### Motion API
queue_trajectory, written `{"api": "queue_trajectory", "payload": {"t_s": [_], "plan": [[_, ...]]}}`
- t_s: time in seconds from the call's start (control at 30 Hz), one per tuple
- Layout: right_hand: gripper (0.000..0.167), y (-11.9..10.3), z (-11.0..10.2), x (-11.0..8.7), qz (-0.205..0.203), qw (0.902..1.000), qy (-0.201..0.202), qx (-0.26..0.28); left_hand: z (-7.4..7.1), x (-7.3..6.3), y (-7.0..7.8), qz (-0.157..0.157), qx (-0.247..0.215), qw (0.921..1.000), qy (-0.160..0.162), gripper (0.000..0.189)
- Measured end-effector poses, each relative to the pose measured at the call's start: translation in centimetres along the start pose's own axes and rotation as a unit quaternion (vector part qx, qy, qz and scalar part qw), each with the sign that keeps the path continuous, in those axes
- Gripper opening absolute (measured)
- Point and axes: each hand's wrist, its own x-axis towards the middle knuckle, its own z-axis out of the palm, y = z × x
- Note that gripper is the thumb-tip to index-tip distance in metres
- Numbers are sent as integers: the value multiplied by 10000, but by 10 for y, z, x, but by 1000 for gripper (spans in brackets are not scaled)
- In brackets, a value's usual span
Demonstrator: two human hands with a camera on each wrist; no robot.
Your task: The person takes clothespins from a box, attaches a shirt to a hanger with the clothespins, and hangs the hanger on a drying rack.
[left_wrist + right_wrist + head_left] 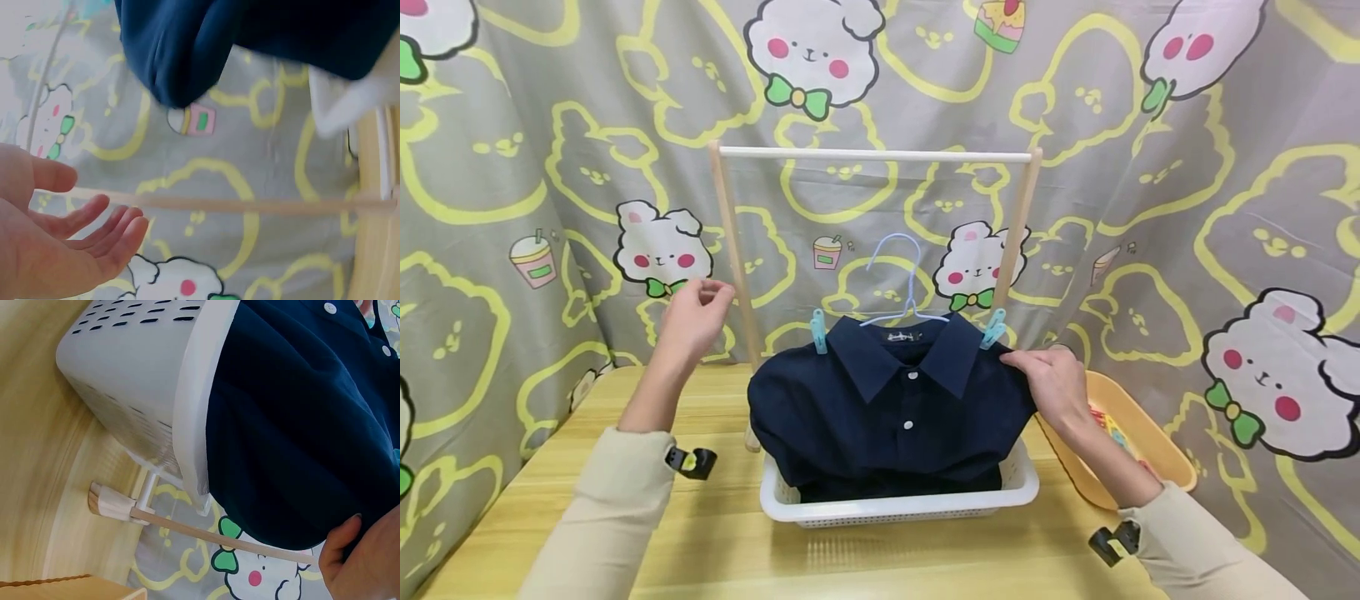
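Note:
A navy collared shirt (917, 408) with white buttons hangs on a pale blue hanger (912, 287), its lower part inside a white basket (898, 507). Light blue clothespins grip both shoulders, a left one (818, 332) and a right one (993, 328). My right hand (1054, 385) pinches the shirt's shoulder at the right, thumb on the cloth in the right wrist view. My left hand (697, 315) is raised in the air left of the shirt, apart from it. In the left wrist view its fingers (125, 234) are loosely bent with nothing between them.
Behind the basket stands a wooden rack with a white top bar (880, 155). An orange tray (1172, 467) with small colourful pieces lies at the right on the wooden table (715, 542). A patterned curtain (587, 92) encloses the table's back and sides.

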Motion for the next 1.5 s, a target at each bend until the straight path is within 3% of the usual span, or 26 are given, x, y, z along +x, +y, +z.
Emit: {"api": "queue_trajectory", "payload": {"t_s": [0.13,0.27,0.63,0.83,1.07,1.3,1.5], "plan": [[37,0,0,0,-30,10000,8,-28,-9,18,5,97,421,9989,154,59],[37,1,0,1,-63,10000,16,-28,-14,35,11,32,253,9996,138,63],[41,-2,-1,1,37,10000,-62,-60,-12,63,26,-234,-22,9975,-665,64],[39,-4,1,1,33,10000,-75,-23,-9,69,25,-484,-554,9939,-822,65],[40,-4,2,2,19,10000,-54,-75,-2,72,20,-493,-959,9913,-755,61],[38,-2,3,3,-60,9999,-23,-136,-2,73,11,-304,-1008,9927,-595,61],[37,2,2,3,-166,9997,44,-198,-3,76,4,-73,-937,9934,-651,65]]}}
